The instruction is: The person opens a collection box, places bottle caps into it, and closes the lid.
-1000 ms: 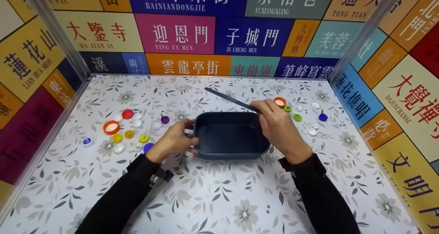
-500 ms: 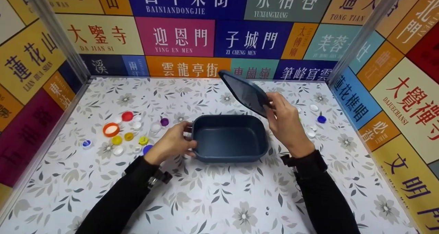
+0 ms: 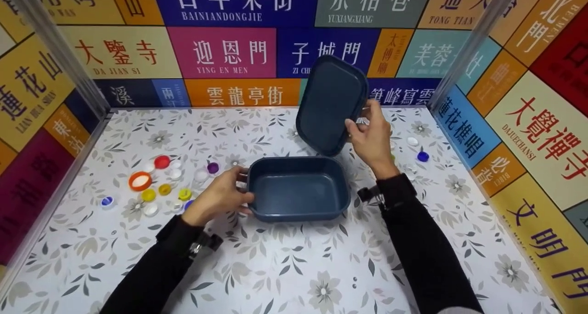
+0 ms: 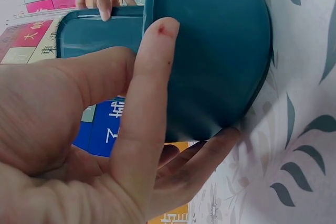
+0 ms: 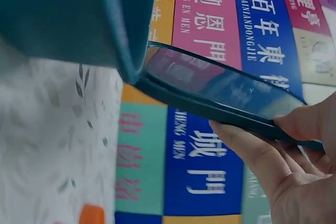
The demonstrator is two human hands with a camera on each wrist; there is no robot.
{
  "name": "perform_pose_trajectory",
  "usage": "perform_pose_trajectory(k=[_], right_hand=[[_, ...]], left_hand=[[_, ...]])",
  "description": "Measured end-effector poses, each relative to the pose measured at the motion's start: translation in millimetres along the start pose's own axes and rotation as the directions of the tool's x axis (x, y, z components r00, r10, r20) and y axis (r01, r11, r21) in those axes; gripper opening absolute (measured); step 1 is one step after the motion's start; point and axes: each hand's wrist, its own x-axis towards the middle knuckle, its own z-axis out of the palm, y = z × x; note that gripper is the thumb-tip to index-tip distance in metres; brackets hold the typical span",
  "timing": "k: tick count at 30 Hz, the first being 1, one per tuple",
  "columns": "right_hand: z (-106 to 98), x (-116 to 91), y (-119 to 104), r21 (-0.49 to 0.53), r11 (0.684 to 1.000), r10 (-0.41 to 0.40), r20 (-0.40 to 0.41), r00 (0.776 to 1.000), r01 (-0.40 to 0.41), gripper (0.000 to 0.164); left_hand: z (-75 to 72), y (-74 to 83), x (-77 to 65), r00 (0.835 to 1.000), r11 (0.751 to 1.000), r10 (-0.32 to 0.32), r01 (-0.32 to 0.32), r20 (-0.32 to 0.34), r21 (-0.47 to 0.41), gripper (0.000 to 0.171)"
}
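Note:
A dark blue rectangular food container (image 3: 298,216) stands uncovered on the table, its inside bare. My left hand (image 3: 220,194) grips its left end; in the left wrist view the thumb lies along the container's side (image 4: 215,66) and other fingers reach its underside. Behind and above the container, my right hand (image 3: 374,139) pinches the matching lid (image 3: 330,107) by its right edge. The lid is raised and tilted upright, its broad face towards me. In the right wrist view, the thumb rests on one face of the lid (image 5: 210,90) with fingers on the other.
Several small bottle caps lie left of the container, among them a red cap (image 3: 161,162) and an orange cap (image 3: 140,181). More caps, including a blue cap (image 3: 423,156), lie on the right, partly hidden by my right hand. Printed panels (image 3: 220,52) enclose the flowered tabletop (image 3: 285,277).
My right hand has lifted the lid from low over the container's back right and turned it upright, face towards me. The left hand keeps its grip on the container.

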Motion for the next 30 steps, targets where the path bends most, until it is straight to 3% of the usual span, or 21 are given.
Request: perform_pose_trajectory(k=[4,8,12,19,24,30], right_hand=[[10,16,8,0.109,0.971,0.207,0.077,0.975,-0.214,0.046],[18,29,18,0.21,0.883,0.383,0.195,0.903,-0.42,0.053],[23,39,30,0.232,0.801,0.497,0.257,0.829,-0.552,0.057],[29,43,51,0.224,0.677,0.617,0.346,0.707,-0.701,0.058],[32,40,59,0.194,0.619,0.663,0.39,0.639,-0.761,0.049],[38,34,62,0.199,0.53,0.701,0.444,0.558,-0.824,0.064]], left_hand=[[-1.0,-0.7,-2.3,1.0,1.0,-0.007,0.007,-0.001,0.001,0.073],[-2.3,-0.8,-3.9,1.0,1.0,-0.005,0.005,0.0,0.006,0.072],[-2.6,-0.3,-3.2,1.0,1.0,-0.011,0.011,0.003,0.011,0.07],[-1.2,1.9,-3.3,0.999,0.999,-0.035,0.035,0.005,0.019,0.071],[-1.3,2.7,-3.8,0.999,0.999,-0.034,0.034,0.013,0.023,0.069],[-2.2,1.5,-4.2,0.999,0.999,-0.036,0.036,0.006,0.02,0.071]])
